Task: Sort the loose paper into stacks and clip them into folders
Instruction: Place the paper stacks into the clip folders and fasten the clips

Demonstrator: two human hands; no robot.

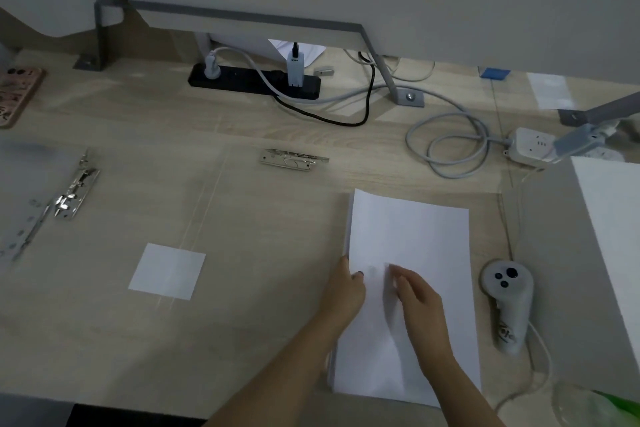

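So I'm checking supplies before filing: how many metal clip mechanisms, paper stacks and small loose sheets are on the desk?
Metal clip mechanisms: 2
Paper stacks: 2
Small loose sheets: 1
Total: 5

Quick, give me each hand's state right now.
Left hand: gripping the left edge of the paper stack, thumb on top.
Right hand: open, fingers resting flat on the stack's top sheet, holding nothing.

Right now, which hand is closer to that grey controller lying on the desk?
The right hand. It rests on the paper stack, toward the controller. The left hand holds the stack's far edge.
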